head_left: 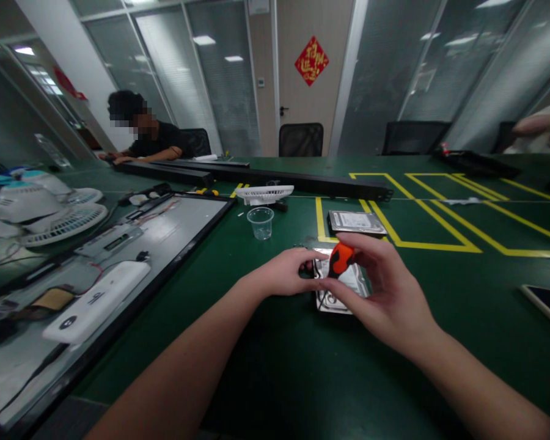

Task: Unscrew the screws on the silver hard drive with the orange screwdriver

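Note:
A silver hard drive (351, 287) lies on the green table in front of me. My right hand (389, 293) is closed around the orange and black handle of a screwdriver (341, 260), held tilted over the drive. The shaft slants down toward the drive's near left part; its tip is hard to make out. My left hand (286, 272) grips the left edge of the same drive, thumb on the near side and fingers on the far side. Some of its fingertips are hidden. Just beyond, a second hard drive (356, 222) rests inside yellow tape lines.
A clear plastic cup (261, 223) and a white fan part (264, 194) stand beyond my left hand. To the left lies a large opened panel (165, 232) bearing a white device (96, 302). Long black bars (302, 182) cross behind. A phone (547, 305) lies far right. Another person (151, 137) sits opposite.

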A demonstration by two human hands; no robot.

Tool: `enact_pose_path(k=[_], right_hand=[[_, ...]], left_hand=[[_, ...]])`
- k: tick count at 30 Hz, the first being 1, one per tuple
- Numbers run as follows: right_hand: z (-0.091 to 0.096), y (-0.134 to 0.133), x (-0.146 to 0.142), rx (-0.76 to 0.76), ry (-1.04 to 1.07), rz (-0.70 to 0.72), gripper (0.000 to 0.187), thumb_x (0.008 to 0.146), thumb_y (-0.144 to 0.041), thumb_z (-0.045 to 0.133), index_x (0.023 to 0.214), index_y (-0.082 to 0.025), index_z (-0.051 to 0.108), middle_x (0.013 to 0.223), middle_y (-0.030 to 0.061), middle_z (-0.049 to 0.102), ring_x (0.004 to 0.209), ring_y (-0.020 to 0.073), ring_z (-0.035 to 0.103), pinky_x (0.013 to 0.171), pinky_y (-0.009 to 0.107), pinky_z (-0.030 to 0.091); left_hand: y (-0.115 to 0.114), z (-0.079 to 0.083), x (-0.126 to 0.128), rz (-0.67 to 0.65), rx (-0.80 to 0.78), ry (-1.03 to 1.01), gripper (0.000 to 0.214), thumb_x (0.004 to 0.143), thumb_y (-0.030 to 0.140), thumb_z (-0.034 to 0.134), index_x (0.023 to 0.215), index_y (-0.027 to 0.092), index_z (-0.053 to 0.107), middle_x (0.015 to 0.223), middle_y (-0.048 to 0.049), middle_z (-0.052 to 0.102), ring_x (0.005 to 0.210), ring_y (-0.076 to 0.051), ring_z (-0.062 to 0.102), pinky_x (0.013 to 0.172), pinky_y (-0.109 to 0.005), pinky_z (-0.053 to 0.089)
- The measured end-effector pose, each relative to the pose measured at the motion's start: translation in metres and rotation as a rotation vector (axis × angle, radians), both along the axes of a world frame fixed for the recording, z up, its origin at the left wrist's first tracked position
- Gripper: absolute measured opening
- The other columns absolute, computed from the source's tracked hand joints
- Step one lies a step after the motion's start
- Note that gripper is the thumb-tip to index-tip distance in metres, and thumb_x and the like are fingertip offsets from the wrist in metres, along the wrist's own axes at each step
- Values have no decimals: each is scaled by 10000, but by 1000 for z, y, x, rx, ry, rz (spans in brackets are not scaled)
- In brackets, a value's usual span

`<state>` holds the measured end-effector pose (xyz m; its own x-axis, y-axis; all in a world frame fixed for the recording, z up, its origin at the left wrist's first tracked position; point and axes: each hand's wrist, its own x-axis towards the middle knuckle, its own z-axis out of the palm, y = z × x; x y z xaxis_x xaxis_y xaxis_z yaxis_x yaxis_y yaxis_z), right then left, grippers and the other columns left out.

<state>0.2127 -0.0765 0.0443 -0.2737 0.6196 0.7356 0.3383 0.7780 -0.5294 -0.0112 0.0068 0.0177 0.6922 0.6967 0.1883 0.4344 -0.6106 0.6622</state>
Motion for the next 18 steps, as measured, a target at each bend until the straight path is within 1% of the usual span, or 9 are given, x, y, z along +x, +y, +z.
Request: enact_pose_path(k=[2,5,8,10,13,15,18], right_hand=[[0,-1,0,-8,3,-2,679,1000,-224,845,1598,-409,583,1392,59,751,1166,270,770,1014,455,662],[2,-3,0,-27,-4,24,680,1018,-199,785,1625,-401,555,1440,75,733,1224,288,768,1054,475,652],[2,-4,1,-62,-2,55,703,1019,-186,741,1652,-387,512,1394,83,735,1194,289,779,1015,467,664],[2,-4,1,-74,1,54,713,1013,-194,755,1654,-380,506,1379,85,731,1195,293,777,1014,471,667],[0,-2,1,-39,-3,20,712,995,-227,827,1629,-390,547,1455,80,714,1271,304,757,1095,495,643],[0,-1,1,-11,-8,-4,696,992,-234,849,1610,-405,577,1491,68,712,1311,303,747,1126,493,630],[1,-2,1,-6,-14,0,685,1011,-213,824,1615,-425,579,1508,58,714,1325,297,746,1148,492,621]], left_hand=[[0,0,0,0,12,9,533,949,505,862,1359,177,775,1232,-128,788,1049,-310,733,965,-442,575],[0,0,1,10,35,12,548,944,513,863,1382,196,771,1146,-101,780,982,-287,710,900,-410,563],[0,0,1,1,26,12,526,945,506,863,1382,227,773,1155,-84,781,989,-277,707,884,-391,554],[1,0,1,-3,18,4,518,952,514,853,1380,233,773,1194,-88,785,1025,-285,715,915,-402,558],[1,0,0,4,19,4,541,956,536,843,1379,206,770,1231,-114,782,1054,-303,719,955,-425,560],[1,0,0,9,27,17,559,953,539,847,1381,187,766,1229,-123,779,1038,-300,717,947,-421,559],[0,1,0,23,30,31,566,949,536,856,1388,192,761,1193,-113,779,1009,-288,718,918,-400,561]])
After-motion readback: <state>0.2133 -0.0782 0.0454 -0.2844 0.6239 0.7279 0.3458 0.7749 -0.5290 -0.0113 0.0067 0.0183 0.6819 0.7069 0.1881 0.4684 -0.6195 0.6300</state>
